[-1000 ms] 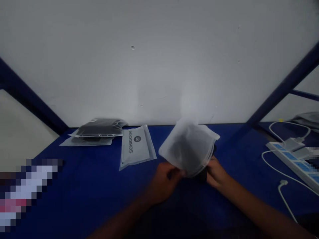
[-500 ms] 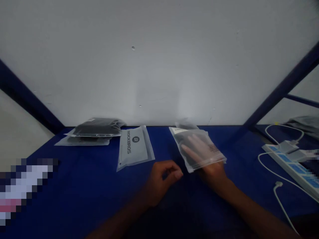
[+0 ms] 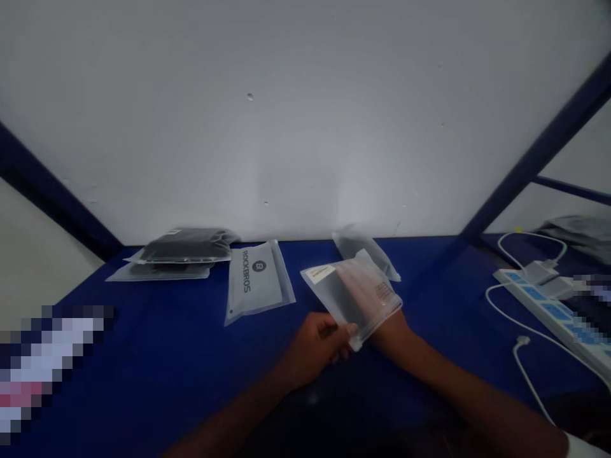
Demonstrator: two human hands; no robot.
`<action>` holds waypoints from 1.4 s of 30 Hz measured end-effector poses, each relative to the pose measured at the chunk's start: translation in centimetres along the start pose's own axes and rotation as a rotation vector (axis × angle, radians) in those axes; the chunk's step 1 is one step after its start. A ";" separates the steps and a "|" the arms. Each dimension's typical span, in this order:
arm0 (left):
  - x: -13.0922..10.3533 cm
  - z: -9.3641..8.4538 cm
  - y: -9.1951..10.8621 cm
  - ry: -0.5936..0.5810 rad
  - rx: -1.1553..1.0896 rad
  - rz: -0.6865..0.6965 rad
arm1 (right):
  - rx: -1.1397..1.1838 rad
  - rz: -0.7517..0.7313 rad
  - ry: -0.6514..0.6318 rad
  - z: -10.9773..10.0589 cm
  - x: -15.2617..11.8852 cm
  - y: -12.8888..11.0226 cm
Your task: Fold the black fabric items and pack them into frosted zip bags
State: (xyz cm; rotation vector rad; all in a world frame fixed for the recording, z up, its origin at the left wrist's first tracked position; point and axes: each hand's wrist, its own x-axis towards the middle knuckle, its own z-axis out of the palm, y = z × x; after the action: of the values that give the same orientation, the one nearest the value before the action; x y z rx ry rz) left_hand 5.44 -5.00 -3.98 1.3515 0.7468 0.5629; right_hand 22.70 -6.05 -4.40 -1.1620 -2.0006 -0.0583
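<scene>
A frosted zip bag (image 3: 351, 296) with a white label and small print is held above the blue table. My left hand (image 3: 321, 343) pinches its lower left corner between thumb and fingers. My right hand (image 3: 377, 305) is inside the bag, its fingers showing blurred through the plastic and the wrist coming out at the zip edge. Beyond them lies another frosted bag (image 3: 365, 248) with dark contents. To the left, a ROCKBROS bag (image 3: 258, 277) lies flat on the table.
Stacked bags with dark contents (image 3: 186, 245) lie at the back left. A white power strip (image 3: 548, 305) with plugs and white cables is at the right. A grey wall stands behind the blue table (image 3: 143, 356). A pixelated patch covers the left edge.
The bag has come nearer and to the left with my right hand in it, uncovering the bag behind. My left hand has taken hold of its corner.
</scene>
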 end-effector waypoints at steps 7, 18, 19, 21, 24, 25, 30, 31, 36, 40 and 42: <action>0.7 -1.9 0.9 0.152 -0.372 0.068 | -0.051 -0.427 0.037 -1.8 -0.6 -1.6; 0.1 -1.7 0.9 0.076 -0.144 0.009 | -0.251 -0.359 0.242 -1.0 -0.7 -2.0; 0.1 -1.8 1.1 0.070 -0.139 0.003 | -0.242 -0.362 0.259 -1.1 -0.6 -2.1; 0.0 -2.0 1.4 0.061 -0.146 -0.014 | -0.229 -0.375 0.273 -1.3 -0.4 -2.4; 0.0 -2.0 1.5 0.061 -0.157 -0.044 | -0.216 -0.410 0.296 -1.5 -0.3 -2.9; 0.0 -1.9 1.5 0.063 -0.155 -0.051 | -0.208 -0.413 0.310 -1.5 -0.3 -3.0; 0.0 -1.9 1.2 -0.001 -0.082 -0.048 | -0.141 -0.330 0.299 -1.0 -0.9 -2.9; 0.0 -2.0 1.2 -0.013 -0.060 -0.041 | -0.128 -0.316 0.290 -0.8 -0.9 -2.9; -0.2 -2.2 1.6 0.019 -0.045 -0.033 | -0.099 -0.313 0.297 -0.5 -0.8 -2.9; -0.3 -2.1 2.0 0.023 -0.036 -0.037 | -0.103 -0.293 0.315 -0.5 -0.6 -2.8; -0.4 -1.9 2.0 0.036 0.018 -0.041 | -0.097 -0.284 0.317 -0.5 -0.6 -2.6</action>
State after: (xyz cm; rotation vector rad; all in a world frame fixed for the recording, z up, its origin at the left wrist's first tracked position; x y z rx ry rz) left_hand 3.80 -3.76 -2.04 1.3428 0.8092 0.5500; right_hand 21.20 -8.17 -3.61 -0.8570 -1.8767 -0.4597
